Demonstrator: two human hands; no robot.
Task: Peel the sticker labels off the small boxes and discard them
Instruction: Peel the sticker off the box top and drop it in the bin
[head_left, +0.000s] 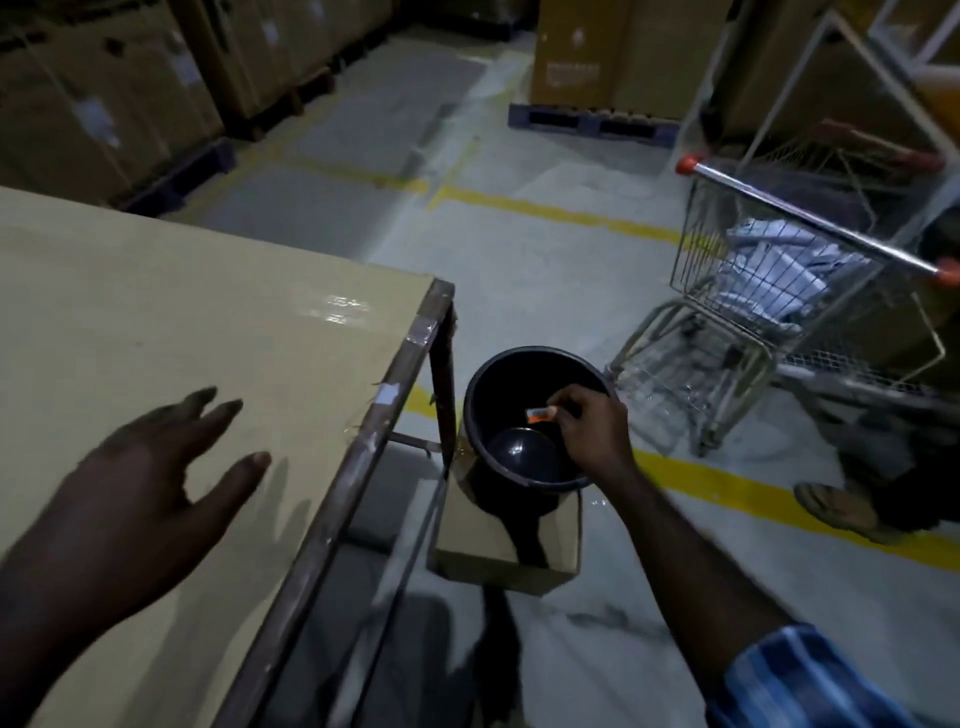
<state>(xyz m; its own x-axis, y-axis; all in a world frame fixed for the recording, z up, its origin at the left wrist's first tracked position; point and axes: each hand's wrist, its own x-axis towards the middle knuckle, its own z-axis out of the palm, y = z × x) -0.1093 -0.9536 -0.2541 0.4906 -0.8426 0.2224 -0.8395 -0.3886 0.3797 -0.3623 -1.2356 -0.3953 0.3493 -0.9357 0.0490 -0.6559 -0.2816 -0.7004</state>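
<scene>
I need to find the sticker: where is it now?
Right of centre in the head view, pinched by the right hand, the sticker is over the black bucket.

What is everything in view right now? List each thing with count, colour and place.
round plastic bin: one, black, on a box beside the table
small peeled sticker: one, orange and white, over the bin
cardboard box: one, brown, under the bin
flat table top: one, beige, left
wire shopping trolley: one, silver, right
large cartons: several, brown, behind
left hand: open, over the table
right hand: pinching the sticker
</scene>
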